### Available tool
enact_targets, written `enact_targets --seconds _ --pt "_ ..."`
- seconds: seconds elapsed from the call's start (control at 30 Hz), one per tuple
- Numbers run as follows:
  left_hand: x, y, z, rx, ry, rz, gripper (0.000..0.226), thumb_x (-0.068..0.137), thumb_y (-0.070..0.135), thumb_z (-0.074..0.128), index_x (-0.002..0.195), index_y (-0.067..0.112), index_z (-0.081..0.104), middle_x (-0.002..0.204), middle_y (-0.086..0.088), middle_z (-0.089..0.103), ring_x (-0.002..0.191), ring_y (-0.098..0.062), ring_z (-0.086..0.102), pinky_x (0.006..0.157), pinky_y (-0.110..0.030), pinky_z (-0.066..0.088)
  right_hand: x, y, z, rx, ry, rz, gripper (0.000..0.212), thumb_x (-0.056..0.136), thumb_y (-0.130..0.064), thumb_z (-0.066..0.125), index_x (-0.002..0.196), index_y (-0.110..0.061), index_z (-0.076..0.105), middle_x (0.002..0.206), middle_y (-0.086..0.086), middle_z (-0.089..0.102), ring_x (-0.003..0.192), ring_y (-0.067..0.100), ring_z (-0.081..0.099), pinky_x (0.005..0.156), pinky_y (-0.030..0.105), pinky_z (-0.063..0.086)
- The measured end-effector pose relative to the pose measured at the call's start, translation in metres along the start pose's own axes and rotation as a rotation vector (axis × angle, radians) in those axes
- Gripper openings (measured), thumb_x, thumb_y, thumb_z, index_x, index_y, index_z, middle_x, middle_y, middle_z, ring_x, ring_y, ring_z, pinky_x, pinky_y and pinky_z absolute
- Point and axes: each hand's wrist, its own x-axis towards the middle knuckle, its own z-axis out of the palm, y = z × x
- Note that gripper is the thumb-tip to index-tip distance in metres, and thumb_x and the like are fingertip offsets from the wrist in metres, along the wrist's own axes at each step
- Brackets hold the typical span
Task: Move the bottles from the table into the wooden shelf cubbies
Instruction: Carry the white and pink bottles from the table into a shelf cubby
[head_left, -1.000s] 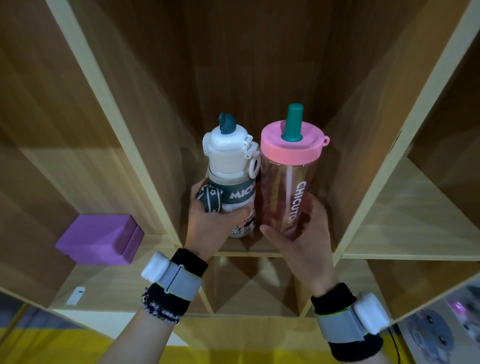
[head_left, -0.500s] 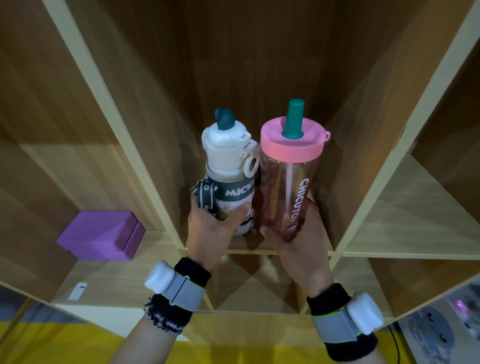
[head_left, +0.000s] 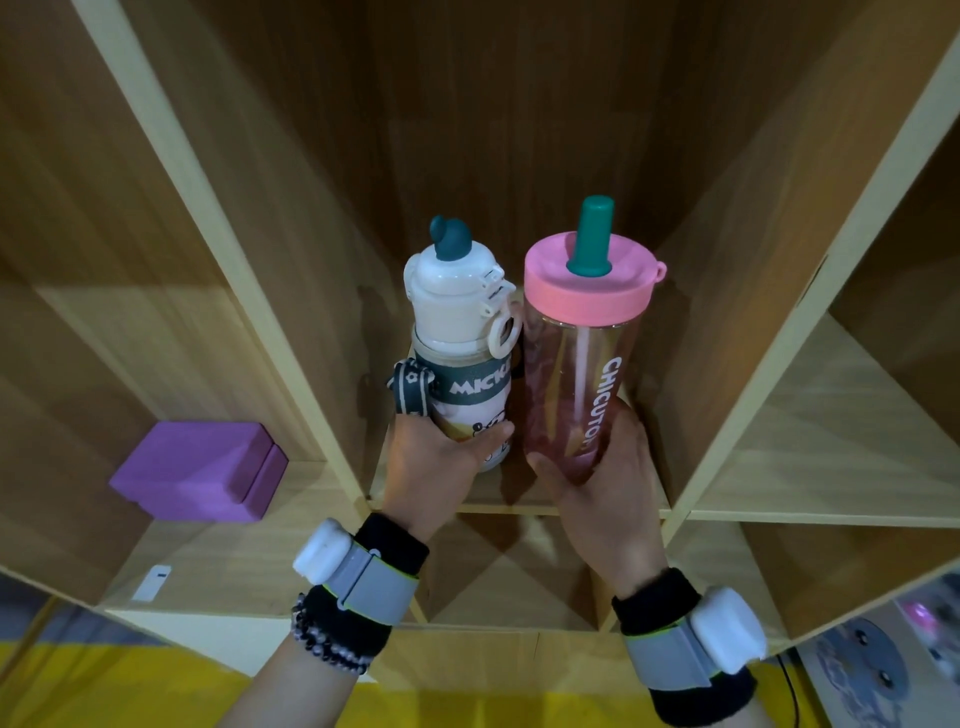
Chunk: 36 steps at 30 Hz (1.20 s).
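Note:
Two bottles stand upright side by side inside the middle cubby of the wooden shelf (head_left: 519, 506). The white bottle (head_left: 460, 332) has a cream cap, a dark green spout and a dark strap. My left hand (head_left: 434, 457) grips its lower body. The pink bottle (head_left: 584, 364) is see-through, with a pink lid and a green straw cap. My right hand (head_left: 605, 478) grips its base from below and the right. Both bottle bottoms are hidden by my hands, so I cannot tell if they rest on the cubby floor.
A purple block (head_left: 200, 470) lies in the left cubby, with a small white tag (head_left: 153, 582) near that cubby's front edge. The right cubby (head_left: 831, 426) and the cubbies below hold nothing visible. Yellow floor shows beneath.
Both hands have pushed the two bottles a little deeper into the middle cubby. The grips look the same.

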Motion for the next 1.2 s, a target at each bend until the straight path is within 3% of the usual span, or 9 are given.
enact_targets --seconds 0.13,0.33,0.4,0.53,0.7,0.87,0.93,1.07,1.2 --pt "0.007 0.0 -0.002 -0.013 0.0 0.012 0.048 0.072 0.016 0.092 0.109 0.03 0.066 0.111 0.014 0.073 0.106 0.001 0.067 0.093 -0.017 0.054 0.008 -0.002 0.0 -0.003 -0.001 -0.008 0.071 0.073 -0.03 0.086 0.131 -0.013 0.048 0.119 -0.001 0.053 0.106 0.009 0.051 0.085 0.016 0.036" --pt "0.025 -0.003 0.005 -0.046 -0.009 -0.035 0.04 0.077 0.013 0.088 0.114 0.011 0.072 0.113 0.006 0.076 0.108 -0.008 0.07 0.101 -0.035 0.056 0.019 -0.008 0.0 -0.018 -0.017 -0.035 0.062 0.076 -0.025 0.085 0.127 -0.016 0.051 0.12 -0.002 0.053 0.114 0.011 0.048 0.087 0.016 0.033" --pt "0.033 -0.007 0.009 -0.072 -0.011 -0.054 0.049 0.078 0.011 0.087 0.123 0.01 0.069 0.12 0.004 0.074 0.114 -0.011 0.068 0.105 -0.04 0.053 0.022 -0.012 0.0 -0.02 -0.02 -0.041 0.06 0.078 -0.023 0.084 0.127 -0.017 0.051 0.123 0.001 0.053 0.118 0.018 0.05 0.089 0.021 0.036" --pt "0.05 -0.01 0.015 -0.09 0.002 -0.066 0.069 0.076 0.013 0.088 0.136 0.014 0.055 0.131 0.003 0.068 0.121 -0.013 0.064 0.11 -0.04 0.049 0.03 -0.017 0.004 -0.037 -0.021 -0.052 0.053 0.081 -0.025 0.08 0.122 -0.03 0.046 0.126 0.003 0.051 0.116 0.028 0.055 0.095 0.039 0.048" --pt "0.067 -0.01 0.026 -0.072 0.007 -0.068 0.073 0.074 0.018 0.085 0.139 0.012 0.051 0.136 0.0 0.063 0.124 -0.017 0.061 0.109 -0.036 0.047 0.051 -0.009 0.018 -0.015 0.037 -0.034 0.045 0.076 -0.024 0.079 0.113 -0.026 0.054 0.113 -0.001 0.057 0.108 0.023 0.059 0.089 0.035 0.05" --pt "0.076 -0.006 0.044 -0.115 0.045 -0.145 0.063 0.086 0.007 0.078 0.138 0.008 0.043 0.129 0.002 0.058 0.117 -0.016 0.058 0.091 -0.019 0.043 0.086 0.012 0.045 -0.067 0.053 0.077 0.047 0.07 -0.048 0.06 0.109 -0.021 0.06 0.1 -0.004 0.064 0.089 0.012 0.065 0.07 0.035 0.058" --pt "0.08 -0.003 0.051 -0.119 0.083 -0.153 0.062 0.085 0.008 0.078 0.135 0.01 0.043 0.129 -0.001 0.06 0.116 -0.017 0.059 0.092 -0.022 0.046 0.095 0.008 0.048 -0.07 0.07 0.124 0.05 0.067 -0.049 0.054 0.107 -0.02 0.059 0.098 -0.003 0.064 0.085 0.014 0.065 0.068 0.037 0.06" --pt "0.098 -0.004 0.057 -0.098 0.124 -0.131 0.074 0.067 0.023 0.083 0.133 0.015 0.049 0.127 0.0 0.066 0.113 -0.016 0.065 0.102 -0.034 0.052 0.105 -0.003 0.048 -0.033 0.117 0.176 0.054 0.075 -0.025 0.074 0.124 -0.015 0.054 0.116 0.008 0.057 0.102 0.028 0.059 0.083 0.039 0.054" --pt "0.121 -0.016 0.06 -0.075 0.081 -0.168 0.064 0.061 0.035 0.078 0.116 0.006 0.066 0.108 -0.004 0.076 0.095 -0.016 0.073 0.088 -0.037 0.062 0.114 0.001 0.052 -0.012 0.134 0.136 0.069 0.073 -0.022 0.082 0.132 -0.008 0.05 0.122 0.013 0.054 0.109 0.033 0.056 0.09 0.043 0.05"
